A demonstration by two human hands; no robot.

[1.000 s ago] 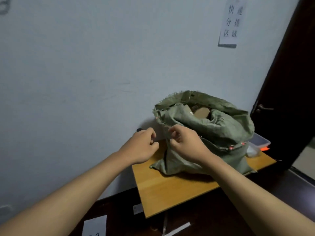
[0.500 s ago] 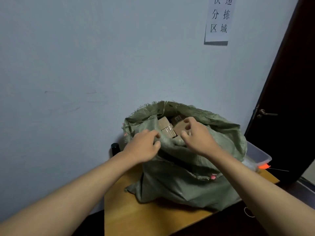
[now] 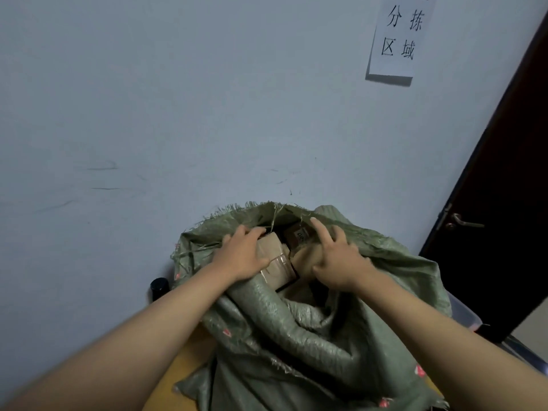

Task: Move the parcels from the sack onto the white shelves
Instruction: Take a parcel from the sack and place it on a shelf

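Observation:
A green woven sack (image 3: 311, 330) stands open on a wooden table (image 3: 178, 378) against the wall. Brown cardboard parcels show in its mouth: a taped box (image 3: 275, 262) in front and a labelled box (image 3: 298, 236) behind it. My left hand (image 3: 241, 253) lies over the taped box with its fingers curled round the box's far left edge. My right hand (image 3: 335, 256) is inside the sack mouth on a tan parcel (image 3: 305, 258), fingers spread and bent over it. No white shelves are in view.
A small black bottle (image 3: 158, 287) stands by the wall left of the sack. A clear plastic bin (image 3: 462, 312) sits behind the sack on the right. A dark door (image 3: 504, 203) with a handle is at the right, and a paper sign (image 3: 396, 37) hangs on the wall.
I have come closer to the sack. Both hands went from its outer rim into the mouth; the left now grips the taped box and the right lies on the tan parcel.

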